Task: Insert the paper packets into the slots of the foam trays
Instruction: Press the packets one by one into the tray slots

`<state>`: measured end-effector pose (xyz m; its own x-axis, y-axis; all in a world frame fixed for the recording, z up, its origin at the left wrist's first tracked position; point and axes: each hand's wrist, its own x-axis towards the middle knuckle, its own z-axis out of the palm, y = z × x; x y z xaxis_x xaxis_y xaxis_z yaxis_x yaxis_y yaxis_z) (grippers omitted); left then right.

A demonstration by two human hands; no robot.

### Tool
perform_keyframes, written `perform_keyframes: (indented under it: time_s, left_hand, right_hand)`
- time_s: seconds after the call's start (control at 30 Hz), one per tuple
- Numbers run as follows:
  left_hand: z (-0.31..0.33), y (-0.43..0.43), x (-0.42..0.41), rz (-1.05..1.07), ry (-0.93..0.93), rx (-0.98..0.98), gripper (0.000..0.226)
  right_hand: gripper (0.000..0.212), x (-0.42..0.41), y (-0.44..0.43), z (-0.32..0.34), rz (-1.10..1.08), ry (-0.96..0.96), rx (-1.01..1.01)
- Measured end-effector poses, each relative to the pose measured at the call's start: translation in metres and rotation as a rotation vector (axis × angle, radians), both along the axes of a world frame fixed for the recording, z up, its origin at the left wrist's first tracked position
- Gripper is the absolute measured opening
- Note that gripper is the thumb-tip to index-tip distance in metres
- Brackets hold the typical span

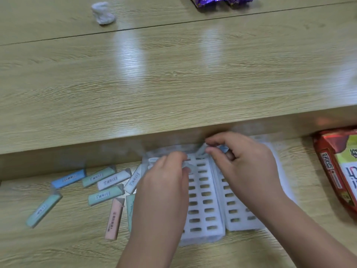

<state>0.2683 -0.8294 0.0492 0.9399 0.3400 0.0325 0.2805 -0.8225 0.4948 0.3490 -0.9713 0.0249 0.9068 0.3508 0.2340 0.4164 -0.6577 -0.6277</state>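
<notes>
Two white foam trays (204, 207) with rows of oblong slots lie side by side on the lower desk surface; the right tray (238, 219) is partly under my right arm. My left hand (166, 182) hovers over the left tray's far end, fingers curled on a pale packet (190, 168). Over the trays' far edge, my right hand (245, 161) pinches a light blue-grey packet (202, 149). Several loose packets lie left of the trays: blue (68, 178), green (105, 195), pink (115, 219), white (113, 180). The image is blurred.
A raised wooden desk ledge (135, 144) runs right behind the trays. A red snack box (340, 171) lies at the right edge. On the upper desk sit a crumpled white tissue (103, 13) and purple wrappers (222, 1) at the far edge.
</notes>
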Motion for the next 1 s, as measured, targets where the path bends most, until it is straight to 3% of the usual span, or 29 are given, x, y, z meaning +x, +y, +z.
perform_keyframes:
  time_s: [0.33, 0.57, 0.9, 1.0]
  left_hand:
    - [-0.012, -0.007, 0.008, 0.04, -0.17, -0.114, 0.029]
    - [-0.018, -0.009, 0.015, -0.047, -0.237, -0.091, 0.007]
    - [-0.023, -0.004, 0.017, -0.211, -0.193, 0.075, 0.011]
    - [-0.025, -0.005, 0.018, -0.233, -0.137, 0.076, 0.023]
  right_hand:
    - [0.009, 0.001, 0.001, 0.01, 0.078, -0.047, -0.107]
    - [0.03, -0.004, 0.0, 0.012, 0.136, -0.108, -0.221]
    - [0.01, -0.002, -0.001, 0.011, 0.082, -0.154, -0.191]
    - [0.008, -0.002, 0.002, 0.011, 0.083, -0.17, -0.235]
